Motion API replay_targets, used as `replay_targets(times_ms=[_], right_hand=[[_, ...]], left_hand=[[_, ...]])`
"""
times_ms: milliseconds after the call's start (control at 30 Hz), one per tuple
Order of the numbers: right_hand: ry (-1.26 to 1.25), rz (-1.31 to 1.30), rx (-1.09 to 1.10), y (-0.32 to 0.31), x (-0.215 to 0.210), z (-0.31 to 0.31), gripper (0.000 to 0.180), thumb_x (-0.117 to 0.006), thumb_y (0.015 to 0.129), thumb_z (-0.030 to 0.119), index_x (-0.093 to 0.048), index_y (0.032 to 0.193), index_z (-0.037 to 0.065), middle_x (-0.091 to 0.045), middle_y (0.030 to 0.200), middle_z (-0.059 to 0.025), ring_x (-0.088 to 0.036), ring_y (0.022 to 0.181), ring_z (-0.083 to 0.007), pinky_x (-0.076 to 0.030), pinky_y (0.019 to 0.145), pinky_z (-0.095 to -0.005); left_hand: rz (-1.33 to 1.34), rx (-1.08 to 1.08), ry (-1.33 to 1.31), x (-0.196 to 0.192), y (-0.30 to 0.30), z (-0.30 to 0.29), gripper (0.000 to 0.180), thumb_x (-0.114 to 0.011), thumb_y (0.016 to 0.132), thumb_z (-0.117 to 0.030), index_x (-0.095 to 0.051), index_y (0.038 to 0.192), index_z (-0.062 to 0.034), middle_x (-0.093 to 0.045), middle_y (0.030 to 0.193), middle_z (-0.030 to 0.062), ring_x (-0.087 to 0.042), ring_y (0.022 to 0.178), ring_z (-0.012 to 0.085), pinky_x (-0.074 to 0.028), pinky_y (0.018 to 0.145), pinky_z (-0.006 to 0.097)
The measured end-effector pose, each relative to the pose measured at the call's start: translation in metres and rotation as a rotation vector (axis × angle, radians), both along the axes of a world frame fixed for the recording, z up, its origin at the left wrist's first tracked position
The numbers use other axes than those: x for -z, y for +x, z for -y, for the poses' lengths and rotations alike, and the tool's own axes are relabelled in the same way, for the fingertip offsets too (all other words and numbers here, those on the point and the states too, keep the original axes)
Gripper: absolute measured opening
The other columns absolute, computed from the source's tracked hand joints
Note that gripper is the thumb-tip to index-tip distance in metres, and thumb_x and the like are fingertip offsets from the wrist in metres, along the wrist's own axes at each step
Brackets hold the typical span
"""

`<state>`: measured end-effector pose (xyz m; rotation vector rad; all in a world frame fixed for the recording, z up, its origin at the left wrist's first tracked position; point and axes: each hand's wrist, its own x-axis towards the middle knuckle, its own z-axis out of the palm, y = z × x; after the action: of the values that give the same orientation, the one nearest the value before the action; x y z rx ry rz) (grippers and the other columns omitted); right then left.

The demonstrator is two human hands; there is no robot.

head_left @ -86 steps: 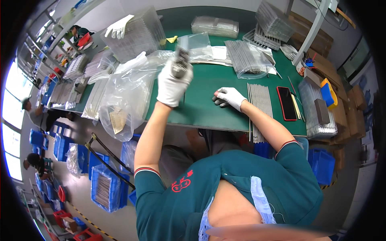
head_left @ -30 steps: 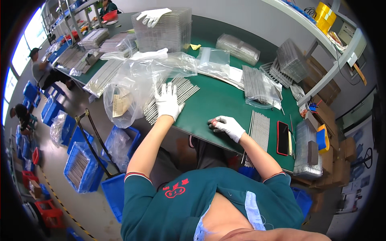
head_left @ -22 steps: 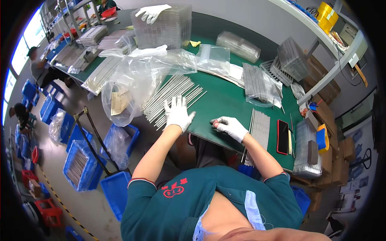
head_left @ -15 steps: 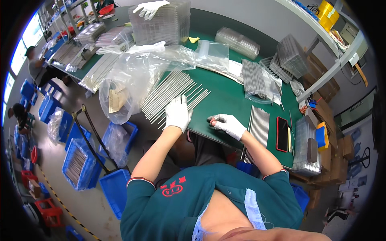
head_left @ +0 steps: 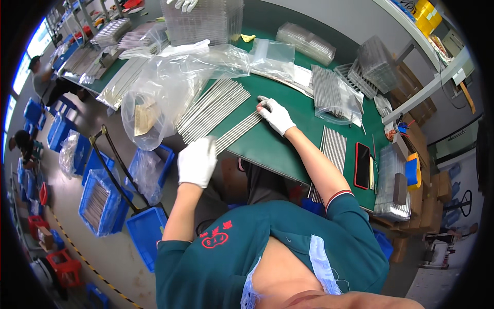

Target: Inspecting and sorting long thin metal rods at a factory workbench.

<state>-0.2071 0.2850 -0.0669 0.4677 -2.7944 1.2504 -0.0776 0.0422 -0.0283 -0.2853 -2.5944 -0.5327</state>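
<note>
A small group of thin metal rods [head_left: 238, 133] lies side by side at a slant across the near edge of the green table. My left hand [head_left: 197, 161], in a white glove, is closed at their near ends, which stick out past the edge; its fingertips are partly hidden. At the far ends is my right hand [head_left: 277, 116], gloved too but with bare fingertips showing, its fingers curled against the rods. A larger spread of metal rods [head_left: 213, 109] rests just left of this group. Further right lies another row of metal rods [head_left: 333, 149], partly under my right forearm.
Clear plastic bags [head_left: 177, 77] cover the table's left part. Bagged rods [head_left: 329, 92], a red-edged phone [head_left: 362, 165] and stacked clear trays [head_left: 378, 64] are on the right. A tall tray stack [head_left: 206, 23] stands behind. Blue crates [head_left: 103, 206] sit on the floor at left.
A few rods have been separated from the large spread and drawn toward me. My left hand moved nearer and left; my right hand reached forward and left to the rods' far ends.
</note>
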Motion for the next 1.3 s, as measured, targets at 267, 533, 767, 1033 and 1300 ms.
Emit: replay_targets(times_ms=[267, 533, 767, 1033, 1300], right_hand=[[-0.003, -0.068, -0.14, 0.018, -0.006, 0.016, 0.02, -0.053, 0.081, 0.026, -0.057, 0.087, 0.007, -0.055, 0.112, -0.0072, -0.044, 0.114, -0.0247, -0.036, 0.093, -0.0325], [0.023, -0.113, -0.117, 0.047, -0.002, 0.016, 0.015, -0.057, 0.079, 0.022, -0.057, 0.084, 0.008, -0.056, 0.109, -0.0074, -0.044, 0.114, -0.0251, -0.033, 0.096, -0.034], [0.017, -0.081, -0.136, 0.07, -0.003, -0.003, 0.015, -0.057, 0.079, 0.021, -0.056, 0.086, 0.008, -0.055, 0.111, -0.0077, -0.042, 0.115, -0.0263, -0.033, 0.096, -0.035], [-0.177, 0.059, 0.025, 0.077, -0.056, -0.027, 0.026, -0.06, 0.079, 0.024, -0.06, 0.093, 0.003, -0.061, 0.09, -0.0081, -0.056, 0.086, -0.0171, -0.043, 0.079, -0.0273], [-0.58, 0.264, 0.174, 0.126, -0.089, -0.066, 0.023, -0.062, 0.078, 0.015, -0.059, 0.097, 0.001, -0.061, 0.089, -0.0037, -0.055, 0.084, -0.0093, -0.042, 0.078, -0.0221]], left_hand=[[1.238, 0.107, 1.06, 0.015, -0.008, 0.073, 0.049, -0.039, 0.09, -0.039, -0.045, 0.116, 0.0024, -0.054, 0.103, 0.0241, -0.06, 0.088, 0.0302, -0.051, 0.073, 0.035], [1.748, 0.423, 1.226, 0.04, -0.029, 0.056, 0.045, -0.058, 0.082, -0.031, -0.047, 0.113, 0.0013, -0.057, 0.093, 0.008, -0.059, 0.083, 0.0198, -0.052, 0.072, 0.031], [1.662, 0.527, 1.115, 0.031, -0.02, 0.043, 0.042, -0.052, 0.086, -0.028, -0.044, 0.118, -0.0033, -0.053, 0.108, 0.0087, -0.058, 0.082, 0.0192, -0.052, 0.064, 0.03], [1.275, 0.293, 0.87, 0.029, 0.023, 0.017, 0.028, -0.045, 0.089, -0.03, -0.058, 0.089, -0.0056, -0.051, 0.057, -0.0004, -0.041, 0.043, 0.0076, -0.035, 0.043, 0.022], [0.747, 0.101, 0.698, 0.018, 0.062, 0.02, 0.021, -0.06, 0.08, -0.023, -0.061, 0.078, -0.0026, -0.056, 0.056, 0.0044, -0.052, 0.051, 0.0108, -0.04, 0.05, 0.025]])
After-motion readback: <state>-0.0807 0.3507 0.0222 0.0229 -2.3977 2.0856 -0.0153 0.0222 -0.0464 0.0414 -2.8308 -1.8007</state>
